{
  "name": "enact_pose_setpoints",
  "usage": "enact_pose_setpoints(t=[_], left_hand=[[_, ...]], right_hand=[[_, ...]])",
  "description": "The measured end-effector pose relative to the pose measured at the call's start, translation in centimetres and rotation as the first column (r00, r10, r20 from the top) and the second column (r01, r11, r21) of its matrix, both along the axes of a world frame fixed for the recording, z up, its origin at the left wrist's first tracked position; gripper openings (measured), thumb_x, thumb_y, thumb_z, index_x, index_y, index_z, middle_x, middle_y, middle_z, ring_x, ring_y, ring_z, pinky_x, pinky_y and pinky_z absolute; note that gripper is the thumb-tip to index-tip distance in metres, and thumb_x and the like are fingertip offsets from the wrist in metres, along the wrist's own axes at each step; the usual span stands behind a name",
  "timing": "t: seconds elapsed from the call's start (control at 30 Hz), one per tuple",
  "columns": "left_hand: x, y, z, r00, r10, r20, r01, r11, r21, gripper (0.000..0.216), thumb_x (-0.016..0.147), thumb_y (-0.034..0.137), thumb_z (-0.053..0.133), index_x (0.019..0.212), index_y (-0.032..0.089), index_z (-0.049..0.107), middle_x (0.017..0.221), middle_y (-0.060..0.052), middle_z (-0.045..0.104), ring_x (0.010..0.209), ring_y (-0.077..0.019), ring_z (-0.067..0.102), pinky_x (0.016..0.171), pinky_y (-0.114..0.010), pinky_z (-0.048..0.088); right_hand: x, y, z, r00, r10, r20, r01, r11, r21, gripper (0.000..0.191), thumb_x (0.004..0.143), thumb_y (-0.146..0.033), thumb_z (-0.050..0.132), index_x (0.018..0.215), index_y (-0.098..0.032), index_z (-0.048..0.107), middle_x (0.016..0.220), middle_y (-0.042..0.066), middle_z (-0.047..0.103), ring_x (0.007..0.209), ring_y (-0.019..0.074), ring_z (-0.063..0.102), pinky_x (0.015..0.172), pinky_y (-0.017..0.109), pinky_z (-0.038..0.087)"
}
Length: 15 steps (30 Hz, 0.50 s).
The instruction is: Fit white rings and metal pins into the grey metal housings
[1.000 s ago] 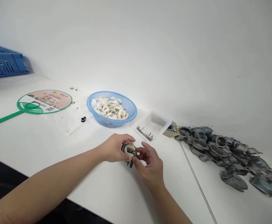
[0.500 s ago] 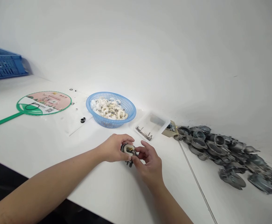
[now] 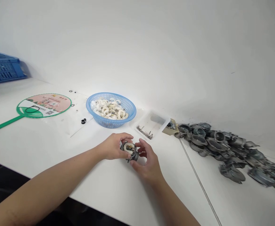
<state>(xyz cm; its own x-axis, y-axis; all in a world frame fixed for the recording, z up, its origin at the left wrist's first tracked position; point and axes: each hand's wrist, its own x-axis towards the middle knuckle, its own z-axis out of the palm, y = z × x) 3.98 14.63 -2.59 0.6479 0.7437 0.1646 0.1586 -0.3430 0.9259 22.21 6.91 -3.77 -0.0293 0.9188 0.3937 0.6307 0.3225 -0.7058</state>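
Observation:
Just over the white table, between my two hands, is a small grey metal carburetor (image 3: 134, 156) with a white plastic float (image 3: 126, 146) and brass-coloured parts showing in its open top. My left hand (image 3: 115, 147) is closed on its left side, thumb at the front and fingers behind. The right side of the carburetor lies between the curled fingers and thumb of my right hand (image 3: 148, 161). My fingers hide parts of its edge.
Behind my hands stand a blue basket (image 3: 111, 124) of white floats and a clear plastic tray (image 3: 160, 125) with small metal pins. Grey metal castings (image 3: 215, 146) pile up on the right beside a thin rod (image 3: 198, 179). A hand fan (image 3: 50, 105) and blue crate (image 3: 5, 69) are left.
The carburetor has turned and tilted slightly between my hands, showing more of its grey right side. My right thumb has shifted down and left along it.

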Motion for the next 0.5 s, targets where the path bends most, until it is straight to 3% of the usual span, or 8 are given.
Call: enact_pose_setpoints(t=[0.23, 0.5], left_hand=[[0.3, 0.2, -0.7, 0.999, 0.014, 0.052, -0.013, 1.000, -0.026, 0.068, 0.057, 0.025, 0.074, 0.120, 0.022, 0.049, 0.109, -0.006, 0.060, 0.094, -0.0226, 0.058, 0.078, -0.033, 0.047], [0.3, 0.2, -0.6, 0.990, -0.056, 0.132, 0.059, 0.998, -0.021, 0.066, 0.053, 0.019, 0.075, 0.115, 0.020, 0.053, 0.109, -0.007, 0.060, 0.096, -0.0224, 0.057, 0.077, -0.030, 0.046]], right_hand=[[-0.2, 0.2, -0.5, 0.998, 0.020, -0.053, -0.025, 0.995, -0.091, 0.076, 0.067, -0.037, 0.069, 0.131, -0.023, 0.032, 0.120, 0.011, 0.050, 0.100, 0.0245, 0.053, 0.081, 0.041, 0.048], [-1.2, 0.6, -0.5, 0.997, 0.022, -0.072, -0.027, 0.997, -0.070, 0.079, 0.064, -0.036, 0.071, 0.132, -0.021, 0.032, 0.122, 0.012, 0.051, 0.108, 0.0277, 0.053, 0.086, 0.042, 0.048]])
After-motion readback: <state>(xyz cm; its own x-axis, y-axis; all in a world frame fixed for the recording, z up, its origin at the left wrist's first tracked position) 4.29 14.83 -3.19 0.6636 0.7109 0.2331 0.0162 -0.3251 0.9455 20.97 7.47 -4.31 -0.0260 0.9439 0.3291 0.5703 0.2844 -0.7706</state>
